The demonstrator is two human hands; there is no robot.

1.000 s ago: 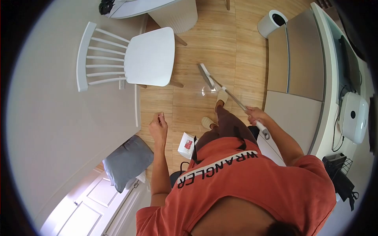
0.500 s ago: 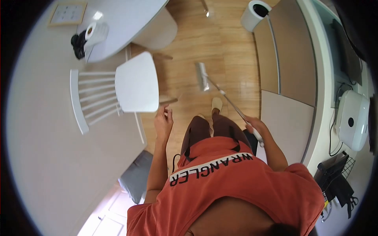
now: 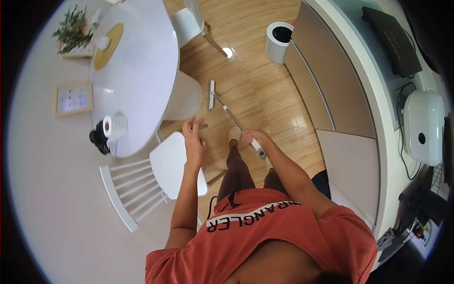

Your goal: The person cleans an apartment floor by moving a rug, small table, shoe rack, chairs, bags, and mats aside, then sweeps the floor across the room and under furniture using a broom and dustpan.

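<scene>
One word legible: "WRANGLER", in dark capitals on a white band (image 3: 255,216) across the front of the red shirt (image 3: 288,241); lettering upside down as seen, W at the band's right end, final R at its left; small marks on the sheet in the wooden frame (image 3: 74,100), too small to read; faint markings on the black box (image 3: 392,43), likewise unreadable.

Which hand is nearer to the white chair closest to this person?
Left. The left hand appears beside the white chair; the right hand grips a long-handled floor tool, farther right.
</scene>
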